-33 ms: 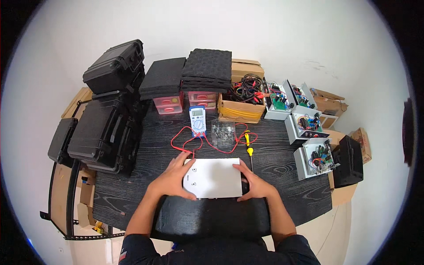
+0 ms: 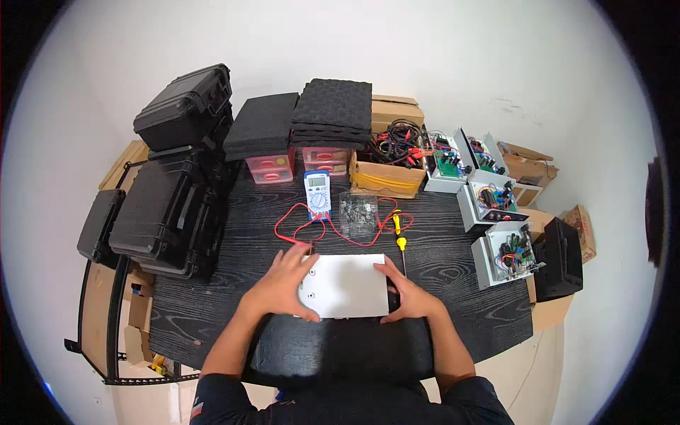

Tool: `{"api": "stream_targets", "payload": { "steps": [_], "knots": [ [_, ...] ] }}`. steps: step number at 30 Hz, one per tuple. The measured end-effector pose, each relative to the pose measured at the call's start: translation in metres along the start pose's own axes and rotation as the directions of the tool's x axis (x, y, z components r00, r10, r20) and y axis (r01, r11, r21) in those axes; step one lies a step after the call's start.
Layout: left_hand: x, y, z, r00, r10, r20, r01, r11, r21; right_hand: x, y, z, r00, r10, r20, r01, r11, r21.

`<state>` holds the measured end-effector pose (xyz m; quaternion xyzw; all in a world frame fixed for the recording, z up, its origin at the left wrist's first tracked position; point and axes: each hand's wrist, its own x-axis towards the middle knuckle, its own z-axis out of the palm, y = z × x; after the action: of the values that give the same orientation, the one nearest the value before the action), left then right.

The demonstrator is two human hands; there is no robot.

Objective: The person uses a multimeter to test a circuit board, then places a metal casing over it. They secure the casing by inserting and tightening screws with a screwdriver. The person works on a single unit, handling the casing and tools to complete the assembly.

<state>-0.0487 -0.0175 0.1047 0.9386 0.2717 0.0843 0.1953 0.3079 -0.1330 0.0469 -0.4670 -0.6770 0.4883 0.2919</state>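
A white rectangular metal case [image 2: 350,285] lies at the near side of the black table, with two small round fittings and a slot on its left part. My left hand [image 2: 285,285] grips its left end, thumb at the near edge and fingers at the far edge. At the right end, my right hand [image 2: 412,296] holds it the same way, beside a dark gap in the case. Beyond it are a blue-and-white multimeter [image 2: 319,197] with red leads, a clear bag of small parts [image 2: 358,214], and a yellow-handled screwdriver [image 2: 401,243].
Black hard cases [image 2: 159,205] are stacked on the left. Black foam sheets [image 2: 331,110] rest on pink drawer boxes [image 2: 272,175] at the back. A cardboard box [image 2: 386,183] holds tangled cables. Several opened white units with circuit boards [image 2: 506,255] line the table's right side [image 2: 489,319].
My left hand has shifted slightly right, its fingers and thumb reaching a little farther over the case's left end. My right hand and the case look nearly unmoved.
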Motion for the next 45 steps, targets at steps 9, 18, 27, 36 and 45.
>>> {"api": "stream_targets", "payload": {
  "steps": [9,18,27,36,45],
  "knots": [
    [0.054,0.057,0.014,0.994,-0.010,0.113,-0.019,0.969,0.248,-0.002,-0.002,0.003,0.997,-0.061,-0.036,0.059,0.996,-0.066],
    [0.055,0.053,-0.009,0.962,0.095,-0.257,-0.123,0.988,-0.095,0.011,0.010,0.036,0.582,-0.275,-0.765,0.564,0.815,0.136],
    [0.083,0.021,0.088,0.803,0.098,-0.587,-0.409,0.808,-0.424,0.007,0.035,0.073,0.870,-0.347,-0.351,0.326,0.938,-0.119],
    [0.088,-0.008,0.123,0.774,0.065,-0.630,-0.485,0.701,-0.523,0.022,0.014,0.065,0.877,-0.403,-0.260,0.343,0.906,-0.246],
    [0.087,-0.012,0.120,0.811,0.069,-0.582,-0.455,0.699,-0.552,0.022,0.017,0.067,0.900,-0.347,-0.265,0.299,0.932,-0.205]
  ]
}}
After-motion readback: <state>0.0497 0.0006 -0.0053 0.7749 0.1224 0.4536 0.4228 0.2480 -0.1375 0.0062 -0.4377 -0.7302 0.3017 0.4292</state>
